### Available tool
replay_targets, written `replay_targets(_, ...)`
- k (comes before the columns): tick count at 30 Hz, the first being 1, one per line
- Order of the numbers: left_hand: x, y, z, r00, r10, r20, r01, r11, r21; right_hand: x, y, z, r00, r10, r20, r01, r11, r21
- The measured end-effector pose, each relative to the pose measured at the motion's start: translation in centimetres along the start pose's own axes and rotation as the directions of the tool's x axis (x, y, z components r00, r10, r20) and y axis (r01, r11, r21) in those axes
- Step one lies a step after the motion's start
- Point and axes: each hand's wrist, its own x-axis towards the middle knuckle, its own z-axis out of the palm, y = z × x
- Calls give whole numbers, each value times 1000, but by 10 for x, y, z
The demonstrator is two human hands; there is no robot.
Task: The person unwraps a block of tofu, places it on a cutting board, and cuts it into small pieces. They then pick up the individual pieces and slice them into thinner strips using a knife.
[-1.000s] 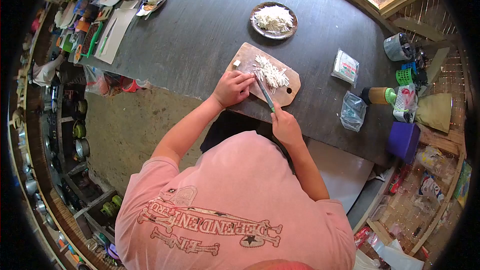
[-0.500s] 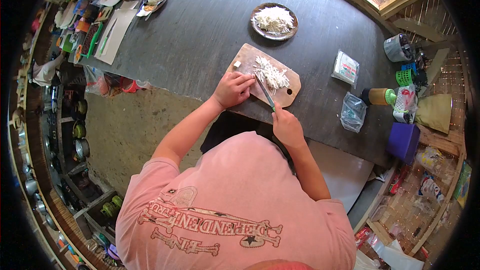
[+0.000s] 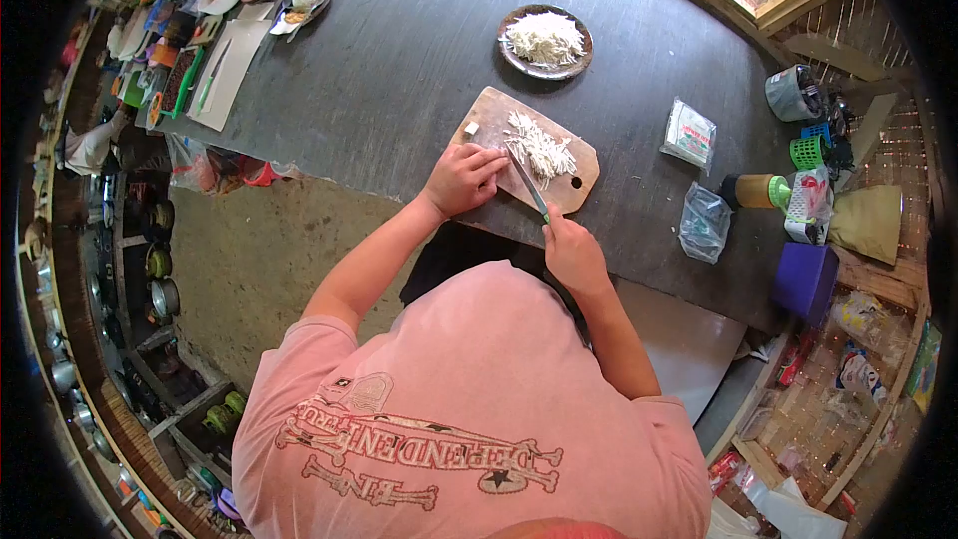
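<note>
My right hand [image 3: 576, 254] grips a knife [image 3: 530, 188] by its green handle, with the blade lying over the wooden cutting board [image 3: 487, 112]. Bent and pressed together, the fingers of my left hand [image 3: 466, 180] rest on the board right beside the blade tip. Whatever lies under those fingers is hidden. A loose pile of thin white vegetable strips [image 3: 540, 148] covers the middle of the board, just beyond the blade. One small white chunk [image 3: 471, 128] sits near the board's left edge. More white strips [image 3: 544, 39] are heaped on a dark round plate [image 3: 511, 62] behind the board.
On the dark table [image 3: 399, 80], a packet [image 3: 689, 134] and a clear plastic bag [image 3: 705, 224] lie to the right. Plates of food [image 3: 304, 5] stand at the far left, near another knife [image 3: 213, 75] on a pale board. Baskets and jars line the right edge. Another person's sleeve [image 3: 92, 145] shows far left.
Both hands and the knife hold nearly the same position. At the far left, the other person's arm has drawn back from the table edge.
</note>
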Motion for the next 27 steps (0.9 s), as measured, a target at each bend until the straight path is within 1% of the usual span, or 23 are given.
replay_targets(4,0,0,0,1000,-2,0,2,1000,1,2,2,0,1000,-23,-7,23,1000,0)
replay_targets(6,0,1,1,1000,-12,2,12,1000,-3,2,1,-3,1000,-5,27,5,1000,-18)
replay_targets(12,0,2,-1,1000,-13,-2,13,1000,-6,6,-2,-13,998,-7,58,8,1000,-19)
replay_targets(22,1,1,-1,1000,-10,-1,10,1000,-21,7,-2,-14,999,-18,47,17,1000,20)
replay_targets(27,0,-1,2,1000,-7,-14,7,1000,-14,7,4,-8,999,-44,8,44,997,60)
